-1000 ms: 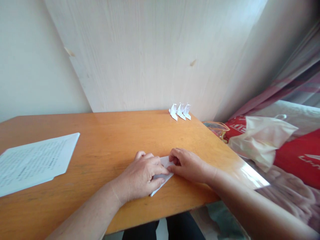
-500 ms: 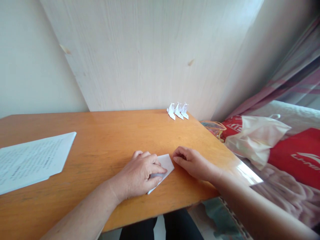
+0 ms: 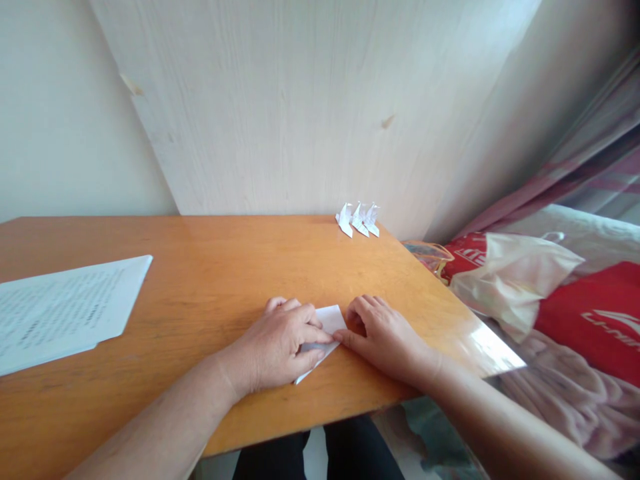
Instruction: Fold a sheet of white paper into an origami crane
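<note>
A small folded piece of white paper (image 3: 329, 317) lies on the wooden table close to its front edge. My left hand (image 3: 283, 347) rests over the paper's left part, pinning it down with thumb and fingers, and hides much of it. From the other side, my right hand (image 3: 383, 333) has its thumb tip on the paper's right corner, beside my left fingertip. The right fingers are curled behind that thumb; whether they pinch the paper's edge is partly hidden. At the table's back edge stand three folded white paper figures (image 3: 359, 220) in a row.
A stack of printed sheets (image 3: 75, 307) lies on the table (image 3: 210, 260) at the left. A pale wooden panel (image 3: 280, 107) rises behind. Beyond the right edge are a whitish plastic bag (image 3: 515, 273), red bags (image 3: 595, 307) and a pinkish blanket (image 3: 555, 393).
My right hand has moved slightly left, and its thumb now reaches onto the paper's right corner. The left hand stays on the paper. The view has shifted a little.
</note>
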{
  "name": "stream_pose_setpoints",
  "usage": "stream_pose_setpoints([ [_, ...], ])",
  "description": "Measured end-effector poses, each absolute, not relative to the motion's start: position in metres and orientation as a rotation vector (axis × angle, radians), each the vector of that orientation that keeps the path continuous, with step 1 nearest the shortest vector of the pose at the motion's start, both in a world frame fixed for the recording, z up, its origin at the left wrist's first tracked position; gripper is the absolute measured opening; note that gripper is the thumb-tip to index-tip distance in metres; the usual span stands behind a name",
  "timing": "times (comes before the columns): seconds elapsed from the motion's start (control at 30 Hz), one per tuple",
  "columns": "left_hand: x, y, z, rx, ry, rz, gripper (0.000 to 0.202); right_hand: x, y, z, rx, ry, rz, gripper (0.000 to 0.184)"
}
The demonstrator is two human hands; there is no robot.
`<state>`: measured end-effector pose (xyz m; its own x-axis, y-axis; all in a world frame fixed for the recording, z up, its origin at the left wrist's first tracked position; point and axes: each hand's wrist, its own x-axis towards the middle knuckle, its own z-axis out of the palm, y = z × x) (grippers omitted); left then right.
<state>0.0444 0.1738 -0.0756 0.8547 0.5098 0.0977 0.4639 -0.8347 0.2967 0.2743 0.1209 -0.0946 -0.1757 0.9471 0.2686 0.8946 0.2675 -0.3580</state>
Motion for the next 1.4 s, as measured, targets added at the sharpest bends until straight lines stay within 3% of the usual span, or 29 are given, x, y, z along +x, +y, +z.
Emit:
stream_pose_setpoints([
  [0.5,0.043,0.177,-0.084,2.795,0.735,0.3,0.023,0.282,0.123,-0.102,-1.63,-2.081,0.196,0.011],
  [1.4,0.045,0.178,-0.092,2.792,0.771,0.416,0.024,0.248,0.096,-0.098,-1.831,-2.105,-0.046,0.018],
])
